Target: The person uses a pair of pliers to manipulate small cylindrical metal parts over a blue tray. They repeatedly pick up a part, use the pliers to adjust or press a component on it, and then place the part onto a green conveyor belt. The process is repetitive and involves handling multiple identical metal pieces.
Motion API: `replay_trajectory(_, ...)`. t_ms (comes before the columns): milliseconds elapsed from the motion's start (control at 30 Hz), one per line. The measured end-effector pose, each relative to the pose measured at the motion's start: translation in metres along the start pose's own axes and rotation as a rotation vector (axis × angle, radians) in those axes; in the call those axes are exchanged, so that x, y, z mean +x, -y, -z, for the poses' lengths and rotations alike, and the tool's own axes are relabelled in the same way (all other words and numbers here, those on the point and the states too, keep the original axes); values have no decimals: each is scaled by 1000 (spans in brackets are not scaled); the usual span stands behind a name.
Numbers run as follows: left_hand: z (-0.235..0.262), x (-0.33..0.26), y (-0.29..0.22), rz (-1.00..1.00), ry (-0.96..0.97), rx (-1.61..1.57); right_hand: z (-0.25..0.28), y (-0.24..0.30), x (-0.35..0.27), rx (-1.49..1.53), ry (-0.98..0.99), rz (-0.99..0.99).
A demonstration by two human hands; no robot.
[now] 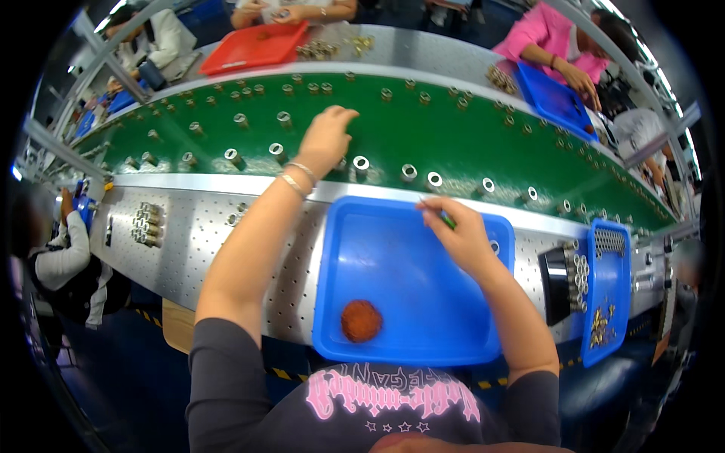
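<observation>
My left hand point(328, 140) reaches over the green conveyor belt point(468, 143), fingers stretched toward the right, and nothing shows in its grasp. Short metal cylinders with a hole in the top stand around it on the belt; the closest are a cylinder point(284, 118) on its left and another cylinder point(361, 163) to its right. Above the far side of a blue tray point(415, 347), my right hand point(457, 230) is closed around a thin tool with a green handle point(448, 222). A rusty-brown round pad point(362, 321) lies in the tray's near left corner.
Upright metal cylinders point(146, 224) are grouped on the perforated metal table point(189, 219) at left. To the right stand a black holder point(556, 283), more cylinders and a narrow blue tray point(593, 340) with brass-coloured pieces. Beyond the belt, people sit by a red tray point(253, 51) and another blue tray point(555, 102).
</observation>
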State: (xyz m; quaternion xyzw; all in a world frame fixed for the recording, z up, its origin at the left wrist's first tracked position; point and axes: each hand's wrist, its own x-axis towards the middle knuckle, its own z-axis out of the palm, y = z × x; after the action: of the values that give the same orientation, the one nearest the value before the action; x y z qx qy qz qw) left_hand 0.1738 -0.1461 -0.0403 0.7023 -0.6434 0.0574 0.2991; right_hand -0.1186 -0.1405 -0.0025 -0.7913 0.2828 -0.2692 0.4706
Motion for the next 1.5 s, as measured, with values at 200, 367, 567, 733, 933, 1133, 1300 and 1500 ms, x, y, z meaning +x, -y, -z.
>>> replay_trajectory(200, -13, 7, 21, 206, 133, 82, -2, 16, -10, -130, 134, 11)
replay_trajectory(367, 20, -20, -35, 22, 21, -195, -11, 29, -16, -204, 53, 88)
replay_trajectory(567, 76, -100, -123, -232, 425, -474, -25, 49, -23, -414, 130, 237)
replay_trajectory(733, 87, -126, -130, -193, 235, -582, -32, 53, -32, -338, 194, 207)
replay_trajectory(933, 84, -161, -139, 452, 211, -1228, -9, 62, -43, 129, 97, -149)
replay_trajectory(1133, 83, -169, -165, 620, 342, -1747, -8, 51, -58, 331, 241, -200)
replay_trajectory(1300, 76, -176, -167, 636, 333, -1696, -12, 50, -69, 249, 172, -127)
replay_trajectory(1500, 67, -182, -173, 474, 150, -1308, -21, 54, -67, -274, 16, 315)
